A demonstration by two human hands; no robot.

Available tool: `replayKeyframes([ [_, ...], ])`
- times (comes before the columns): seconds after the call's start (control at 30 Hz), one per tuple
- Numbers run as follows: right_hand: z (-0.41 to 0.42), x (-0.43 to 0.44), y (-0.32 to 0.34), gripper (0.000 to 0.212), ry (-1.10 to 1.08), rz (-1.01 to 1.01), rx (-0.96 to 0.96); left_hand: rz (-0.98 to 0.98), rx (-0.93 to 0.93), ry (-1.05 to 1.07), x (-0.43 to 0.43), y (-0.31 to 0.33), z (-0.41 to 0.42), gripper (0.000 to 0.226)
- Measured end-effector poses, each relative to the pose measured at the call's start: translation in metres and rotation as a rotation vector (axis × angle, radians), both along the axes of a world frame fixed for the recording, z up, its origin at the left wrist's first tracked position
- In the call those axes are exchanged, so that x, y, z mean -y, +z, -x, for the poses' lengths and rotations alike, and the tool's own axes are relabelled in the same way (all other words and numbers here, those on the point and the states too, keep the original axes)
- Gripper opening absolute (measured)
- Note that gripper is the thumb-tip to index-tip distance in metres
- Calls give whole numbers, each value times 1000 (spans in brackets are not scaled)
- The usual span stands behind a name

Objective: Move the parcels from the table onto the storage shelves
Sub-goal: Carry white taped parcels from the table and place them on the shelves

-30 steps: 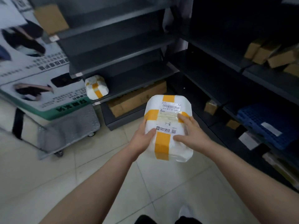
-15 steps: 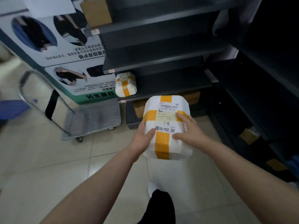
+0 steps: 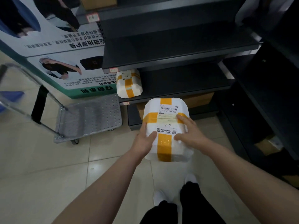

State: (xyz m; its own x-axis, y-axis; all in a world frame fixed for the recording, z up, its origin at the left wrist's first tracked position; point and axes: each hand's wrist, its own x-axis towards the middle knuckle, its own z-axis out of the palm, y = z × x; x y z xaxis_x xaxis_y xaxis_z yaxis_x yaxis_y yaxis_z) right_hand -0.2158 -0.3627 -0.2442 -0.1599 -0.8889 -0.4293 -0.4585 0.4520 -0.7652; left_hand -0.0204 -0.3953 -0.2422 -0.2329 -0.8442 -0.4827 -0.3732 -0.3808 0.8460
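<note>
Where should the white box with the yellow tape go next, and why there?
Probably forward onto the bare part of the low shelf, to the right of the taped parcel already lying there. The left hand grips the white parcel, the right hand rests on its top, and it hangs just in front of that shelf's edge, so that looks like the nearest free spot.

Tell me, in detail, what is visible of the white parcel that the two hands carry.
The white parcel is a rounded box in white wrap, seemingly plastic, crossed by two orange-yellow tape bands. On top are a barcode label, handwritten "8-1" and a QR-code sticker. It is held label side up above the tiled floor, before a dark shelf. The left hand grips its left edge, thumb on top; the right hand lies spread on its top right.
</note>
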Motion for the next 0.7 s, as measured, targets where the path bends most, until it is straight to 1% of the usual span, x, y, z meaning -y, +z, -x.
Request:
replayKeyframes([
  [0.17,6,48,-15,85,1,-15,29,-23,1,32,39,-15,3,57],
  [0.37,29,110,-45,82,-20,-21,60,-54,7,56,101,-39,28,59],
  [0.53,61,190,-90,81,-23,-25,55,-88,56,71,177,-85,61,59],
  [0.63,82,248,-120,82,-9,-47,65,-64,93,84,231,-116,83,55],
  [0.7,93,287,-139,83,-1,-34,84,-64,115,106,269,-136,95,57],
])
